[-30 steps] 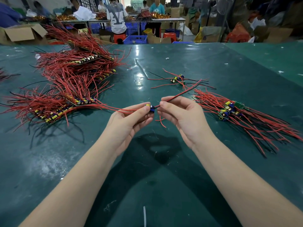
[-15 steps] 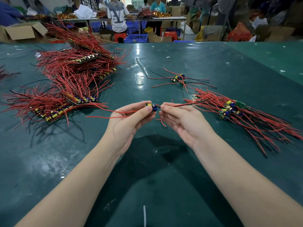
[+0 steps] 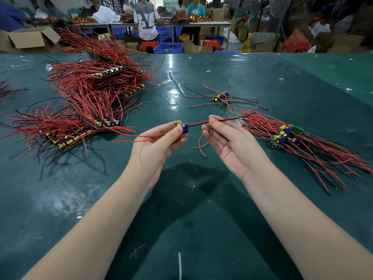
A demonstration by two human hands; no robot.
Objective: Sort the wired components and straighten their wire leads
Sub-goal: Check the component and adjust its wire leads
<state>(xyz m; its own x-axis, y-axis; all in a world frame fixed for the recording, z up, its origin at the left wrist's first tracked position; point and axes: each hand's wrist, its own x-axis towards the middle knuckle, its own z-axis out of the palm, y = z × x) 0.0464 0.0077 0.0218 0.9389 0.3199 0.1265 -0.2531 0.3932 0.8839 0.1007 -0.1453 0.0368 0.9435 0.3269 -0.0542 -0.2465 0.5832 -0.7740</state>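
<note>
Two hands above surface centre: left hand grip pinches component; right hand grip pinches its red-black leads, stretched between them.

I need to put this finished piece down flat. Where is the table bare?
Bare green table lies near, between the forearms, and in the shiny strip between the big left piles and the small cluster. Left and the right pile are crowded.
</note>
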